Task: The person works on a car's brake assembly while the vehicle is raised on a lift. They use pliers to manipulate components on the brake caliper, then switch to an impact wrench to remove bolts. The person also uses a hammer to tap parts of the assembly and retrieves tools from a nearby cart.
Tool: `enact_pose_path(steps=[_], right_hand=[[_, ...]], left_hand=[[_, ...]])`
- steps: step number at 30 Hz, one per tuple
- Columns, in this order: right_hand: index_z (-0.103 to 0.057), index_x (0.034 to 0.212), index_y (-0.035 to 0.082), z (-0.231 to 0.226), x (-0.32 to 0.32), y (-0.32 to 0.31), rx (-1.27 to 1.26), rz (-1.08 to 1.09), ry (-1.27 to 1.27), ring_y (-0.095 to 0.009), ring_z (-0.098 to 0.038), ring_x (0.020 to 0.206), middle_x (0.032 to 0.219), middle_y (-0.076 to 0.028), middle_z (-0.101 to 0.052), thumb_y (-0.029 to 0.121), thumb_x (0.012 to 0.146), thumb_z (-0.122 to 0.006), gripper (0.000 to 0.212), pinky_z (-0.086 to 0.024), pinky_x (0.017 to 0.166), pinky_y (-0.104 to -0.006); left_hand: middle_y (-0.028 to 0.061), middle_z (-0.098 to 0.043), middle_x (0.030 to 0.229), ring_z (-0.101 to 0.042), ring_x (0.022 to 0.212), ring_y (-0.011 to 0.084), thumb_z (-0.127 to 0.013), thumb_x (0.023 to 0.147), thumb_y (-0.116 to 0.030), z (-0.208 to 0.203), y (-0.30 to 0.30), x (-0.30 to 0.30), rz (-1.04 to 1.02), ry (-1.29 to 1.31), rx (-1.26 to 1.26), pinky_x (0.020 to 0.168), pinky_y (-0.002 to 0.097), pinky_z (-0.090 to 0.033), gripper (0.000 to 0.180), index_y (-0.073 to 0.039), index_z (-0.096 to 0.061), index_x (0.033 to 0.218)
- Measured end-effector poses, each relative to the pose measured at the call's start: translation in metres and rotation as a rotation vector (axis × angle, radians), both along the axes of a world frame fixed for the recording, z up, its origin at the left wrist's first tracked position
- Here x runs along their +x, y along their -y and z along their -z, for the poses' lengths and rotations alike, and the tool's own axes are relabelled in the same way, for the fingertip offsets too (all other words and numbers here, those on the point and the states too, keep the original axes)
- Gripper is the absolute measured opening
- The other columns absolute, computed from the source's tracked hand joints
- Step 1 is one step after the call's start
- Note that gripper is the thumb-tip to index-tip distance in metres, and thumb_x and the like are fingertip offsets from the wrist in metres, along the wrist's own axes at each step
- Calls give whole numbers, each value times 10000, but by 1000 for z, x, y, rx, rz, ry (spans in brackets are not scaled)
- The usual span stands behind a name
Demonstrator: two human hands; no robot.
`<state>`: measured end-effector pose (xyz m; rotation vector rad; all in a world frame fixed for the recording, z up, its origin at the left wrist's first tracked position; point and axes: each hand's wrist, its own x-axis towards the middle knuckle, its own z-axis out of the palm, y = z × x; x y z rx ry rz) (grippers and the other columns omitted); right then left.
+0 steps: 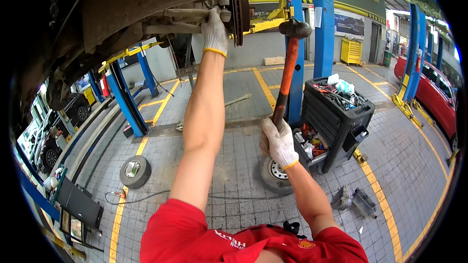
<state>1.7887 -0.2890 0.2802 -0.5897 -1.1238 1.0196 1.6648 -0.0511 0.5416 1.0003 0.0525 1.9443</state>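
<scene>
My right hand (pixel 279 141), in a white knit glove with a yellow cuff, is closed round the lower handle of a hammer (pixel 287 68). The hammer stands nearly upright, its dark head (pixel 295 28) at the top and its orange handle darker near the grip. Up under a raised car (pixel 131 14), my left hand (pixel 215 31), gloved the same way, reaches to the suspension parts beside a brown brake disc (pixel 241 19). Its fingers are mostly hidden among a light rod (pixel 187 13) and a joint (pixel 225 13), so their grip does not show.
A black tool cart (pixel 336 117) full of tools stands at the right by a blue lift post (pixel 323 29). Wheels lie on the tiled floor, one at left (pixel 135 172), another (pixel 274 174) below my right hand. A hose (pixel 161 195) crosses the floor. A red car (pixel 431 87) is far right.
</scene>
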Motion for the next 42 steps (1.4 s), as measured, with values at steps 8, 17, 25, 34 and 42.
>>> enact_pose_path(steps=[8, 17, 25, 34, 42], right_hand=[[-509, 937, 64, -9, 17, 1, -41, -135, 43, -121, -500, 416, 569, -30, -533, 339, 1002, -673, 327, -430, 397, -301], [-511, 961, 75, -18, 28, 10, -85, -279, -92, -136, -474, 406, 572, -24, -506, 386, 1010, -679, 357, -424, 394, -314], [-464, 860, 128, -22, 33, -1, -87, -184, -137, -128, -401, 402, 559, 4, -427, 405, 1027, -643, 369, -364, 383, -323], [-481, 837, 161, -19, 17, -4, -44, -305, -249, -123, -383, 377, 536, 22, -402, 435, 1041, -628, 372, -353, 366, -317], [-476, 810, 150, 2, 41, -2, -104, -331, -303, -140, -419, 383, 547, 6, -431, 411, 1027, -660, 386, -395, 372, -339]], left_hand=[[71, -700, 959, -654, 818, 175, -630, 983, -237, 6, 5, 2, 72, -29, 41, 726, 379, -560, 224, -40, -642, 1089], [77, -682, 1003, -659, 845, 178, -602, 989, -231, 16, 30, 11, 33, -3, -38, 747, 364, -555, 247, -37, -631, 1138], [76, -582, 759, -574, 663, 220, -490, 1051, -279, 41, 67, -14, 253, -138, 160, 600, 360, -506, 267, -52, -609, 977], [135, -662, 962, -668, 778, 235, -464, 1099, -417, 51, 103, -44, 101, -287, 50, 655, 362, -589, 416, -19, -584, 1122], [208, -489, 1536, -387, 1473, 372, -584, 840, -825, 41, 106, -37, -1708, -1188, 113, 1213, 559, -283, 992, -47, -530, 1452]])
